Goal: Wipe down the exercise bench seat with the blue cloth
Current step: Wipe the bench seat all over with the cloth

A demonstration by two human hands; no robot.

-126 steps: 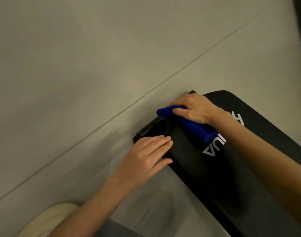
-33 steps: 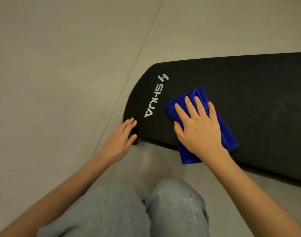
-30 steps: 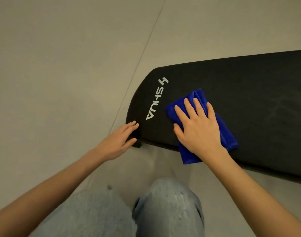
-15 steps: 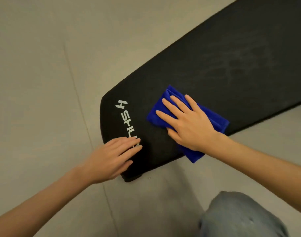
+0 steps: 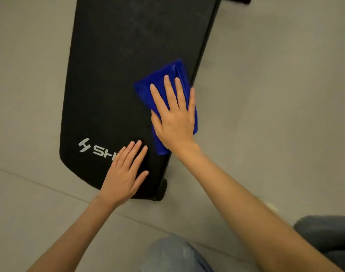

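The black padded bench seat (image 5: 112, 75) runs from the top of the view down to its rounded near end, with a white logo printed there. A folded blue cloth (image 5: 163, 83) lies on the seat's right side, partly over the right edge. My right hand (image 5: 173, 116) presses flat on the cloth, fingers spread and pointing away from me. My left hand (image 5: 124, 173) rests flat on the seat's near end, covering part of the logo, and holds nothing.
Grey tiled floor (image 5: 275, 95) surrounds the bench, with a grout line running under the near end. My jeans-clad knee (image 5: 175, 254) shows at the bottom. A black frame foot (image 5: 161, 190) sticks out under the seat's near right corner.
The view has swung so the bench now runs lengthwise away from me. My right hand has slid the cloth toward the seat's right edge; my left hand now lies flat on the near end.
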